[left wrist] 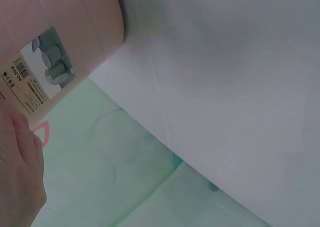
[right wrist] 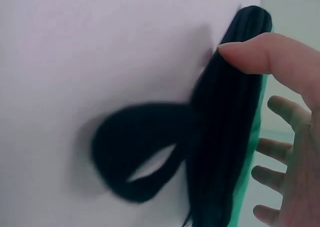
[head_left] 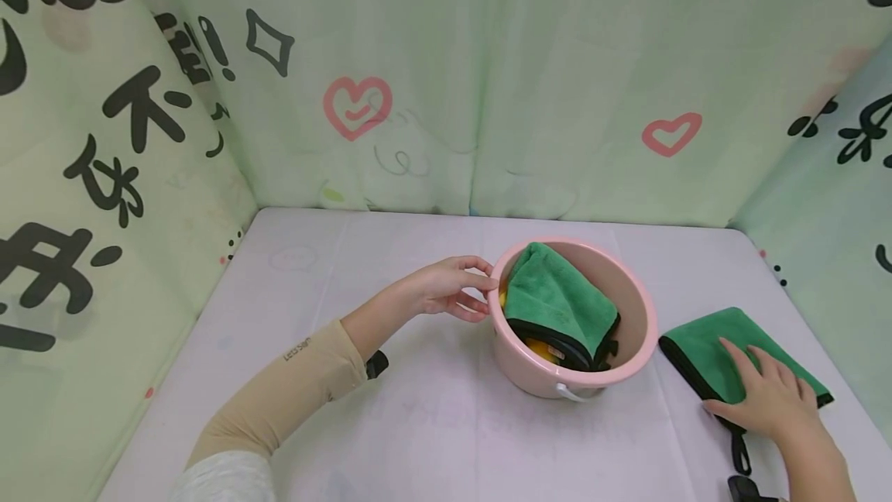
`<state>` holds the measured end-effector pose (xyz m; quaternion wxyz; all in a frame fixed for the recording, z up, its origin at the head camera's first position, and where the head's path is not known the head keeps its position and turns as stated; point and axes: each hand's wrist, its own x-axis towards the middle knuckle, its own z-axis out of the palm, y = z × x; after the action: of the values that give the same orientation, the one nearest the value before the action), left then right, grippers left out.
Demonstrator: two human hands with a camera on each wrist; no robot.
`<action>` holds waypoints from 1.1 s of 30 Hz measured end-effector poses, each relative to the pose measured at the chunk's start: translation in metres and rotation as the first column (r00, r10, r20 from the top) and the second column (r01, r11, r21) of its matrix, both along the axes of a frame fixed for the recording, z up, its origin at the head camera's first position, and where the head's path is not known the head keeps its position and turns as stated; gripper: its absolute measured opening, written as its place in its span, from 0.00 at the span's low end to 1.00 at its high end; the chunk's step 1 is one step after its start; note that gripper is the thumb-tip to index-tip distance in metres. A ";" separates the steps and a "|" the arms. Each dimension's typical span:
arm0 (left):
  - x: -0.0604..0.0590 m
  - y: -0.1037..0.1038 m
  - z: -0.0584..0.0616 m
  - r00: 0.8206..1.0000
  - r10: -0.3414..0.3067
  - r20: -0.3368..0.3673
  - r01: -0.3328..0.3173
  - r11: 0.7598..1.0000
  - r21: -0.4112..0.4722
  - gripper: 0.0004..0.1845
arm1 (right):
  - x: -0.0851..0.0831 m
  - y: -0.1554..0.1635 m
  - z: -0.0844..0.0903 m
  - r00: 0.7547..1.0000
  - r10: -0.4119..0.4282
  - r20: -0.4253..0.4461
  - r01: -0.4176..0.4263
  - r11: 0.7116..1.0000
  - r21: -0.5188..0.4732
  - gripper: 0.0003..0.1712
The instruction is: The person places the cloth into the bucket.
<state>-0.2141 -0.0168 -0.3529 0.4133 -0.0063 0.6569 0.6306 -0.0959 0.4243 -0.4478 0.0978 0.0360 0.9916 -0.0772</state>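
Observation:
A pink bucket (head_left: 573, 383) stands on the table with a folded green towel (head_left: 557, 300) inside, its black edging toward the front. Yellow shows beneath that towel. At the bucket's left side, my left hand (head_left: 456, 289) touches the rim with loosely bent fingers; in the left wrist view, the hand (left wrist: 20, 172) is beside the bucket's printed label (left wrist: 37, 69). A second folded green towel (head_left: 732, 331) lies to the right of the bucket. Over it my right hand (head_left: 773, 393) spreads its fingers, the thumb at the black edging (right wrist: 225, 112) and the hanging loop (right wrist: 115, 152).
The bucket's white handle (head_left: 571, 393) hangs down at the front. Pale green curtains (head_left: 557, 84) with printed hearts and characters enclose the white table (head_left: 390, 440) at the back and both sides. Black wrist devices (head_left: 377, 365) show by both arms.

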 end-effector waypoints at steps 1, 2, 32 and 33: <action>0.000 0.000 0.000 1.000 -0.001 0.001 0.001 1.000 0.003 0.15 | 0.001 0.002 -0.001 1.000 -0.009 0.016 0.009 1.000 -0.009 0.67; 0.000 0.000 -0.001 1.000 -0.002 0.000 0.002 1.000 0.006 0.15 | 0.002 0.004 -0.002 0.999 -0.021 0.029 0.021 1.000 -0.016 0.68; -0.001 -0.001 -0.003 1.000 -0.010 -0.006 0.010 1.000 0.016 0.15 | -0.013 0.013 -0.015 0.997 -0.078 0.015 0.078 0.997 -0.021 0.48; -0.001 -0.001 -0.003 1.000 -0.010 -0.006 0.010 1.000 0.017 0.15 | -0.013 0.014 -0.015 0.997 -0.073 0.005 0.073 0.997 -0.022 0.47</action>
<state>-0.2147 -0.0178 -0.3564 0.4143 0.0025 0.6528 0.6342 -0.1093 0.4379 -0.4632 0.0975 0.0711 0.9885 -0.0916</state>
